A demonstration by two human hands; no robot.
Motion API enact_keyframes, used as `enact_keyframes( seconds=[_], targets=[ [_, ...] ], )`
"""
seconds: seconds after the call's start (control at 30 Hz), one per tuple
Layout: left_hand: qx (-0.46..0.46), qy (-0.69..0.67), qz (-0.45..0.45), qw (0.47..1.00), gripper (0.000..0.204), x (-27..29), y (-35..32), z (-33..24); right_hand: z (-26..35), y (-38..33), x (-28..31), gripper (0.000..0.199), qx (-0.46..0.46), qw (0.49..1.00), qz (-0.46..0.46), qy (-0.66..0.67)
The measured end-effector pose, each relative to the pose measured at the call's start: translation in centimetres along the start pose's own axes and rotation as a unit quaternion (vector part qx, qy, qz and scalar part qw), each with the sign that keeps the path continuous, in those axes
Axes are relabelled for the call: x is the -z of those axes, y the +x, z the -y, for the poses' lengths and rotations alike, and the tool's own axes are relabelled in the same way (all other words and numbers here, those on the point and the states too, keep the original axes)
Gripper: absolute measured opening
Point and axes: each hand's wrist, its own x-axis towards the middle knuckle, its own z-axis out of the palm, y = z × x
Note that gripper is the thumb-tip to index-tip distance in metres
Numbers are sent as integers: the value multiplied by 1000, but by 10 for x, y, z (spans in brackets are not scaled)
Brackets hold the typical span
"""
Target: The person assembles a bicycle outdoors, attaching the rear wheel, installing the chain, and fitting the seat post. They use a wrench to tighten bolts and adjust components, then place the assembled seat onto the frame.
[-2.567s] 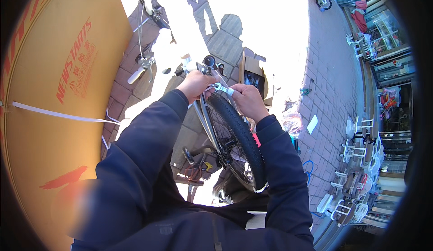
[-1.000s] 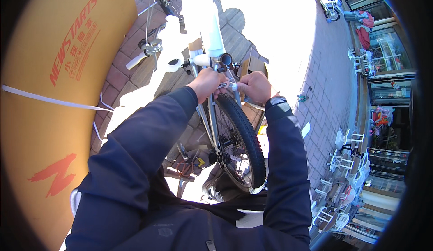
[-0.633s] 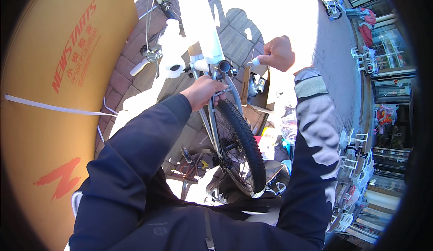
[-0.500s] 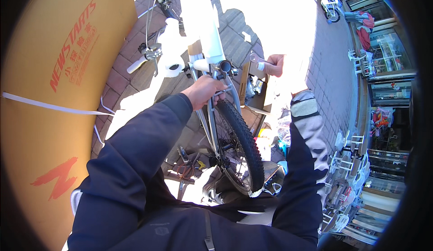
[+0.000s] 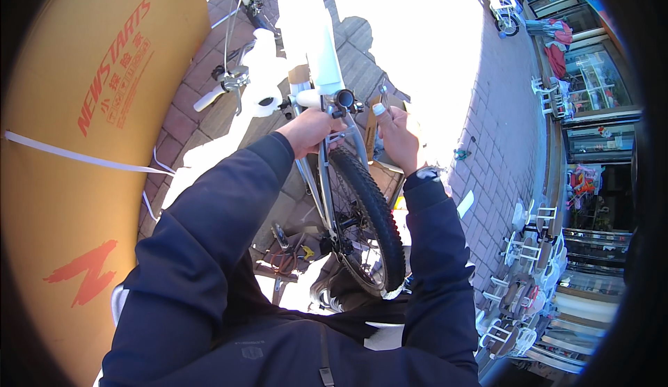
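Observation:
A bicycle stands in front of me, with its silver frame (image 5: 321, 185) and knobbly black-tyred rear wheel (image 5: 372, 213) toward me. Just below the open end of the seat tube (image 5: 344, 99), my left hand (image 5: 311, 132) is closed around the upper frame tubes; its fingertips are partly hidden behind them. My right hand (image 5: 401, 142) is closed beside the frame, to the right of the wheel's top. A slim metal tool (image 5: 384, 89) sticks up from its fingers; its exact kind is unclear. Something white (image 5: 378, 109) wraps the right thumb.
A large cardboard box (image 5: 90, 178) with a white strap fills the left side. A white-gripped handlebar end (image 5: 209, 99) juts out at the frame's left. Behind my right hand is a small open carton (image 5: 386, 175). Small bicycles (image 5: 518, 303) line the shopfront at right.
My right hand has come left and nearer to the frame, bringing the metal tool upright. My left hand stays on the frame.

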Motion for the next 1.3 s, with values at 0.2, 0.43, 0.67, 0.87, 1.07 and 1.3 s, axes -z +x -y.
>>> enact_keyframes(
  seconds=[0.2,0.43,0.67,0.87,1.07,1.3],
  targets=[
    [-14,-20,0,1000,11,2,8,3,-22,-47,-6,49,84,990,47,-104],
    [-8,-27,-10,1000,12,-1,5,0,-21,-40,-13,40,124,987,94,-31],
    [6,-6,-22,1000,11,-5,0,-3,-9,-39,-15,29,27,988,147,-47],
    [0,-3,-15,1000,11,-4,0,-2,18,11,14,17,227,938,62,-256],
    [-11,-6,-17,1000,12,-4,1,-4,81,-6,43,15,290,882,57,-367],
    [-33,28,-7,999,11,-5,-4,-4,100,-190,-54,10,169,956,139,-195]
  ],
)
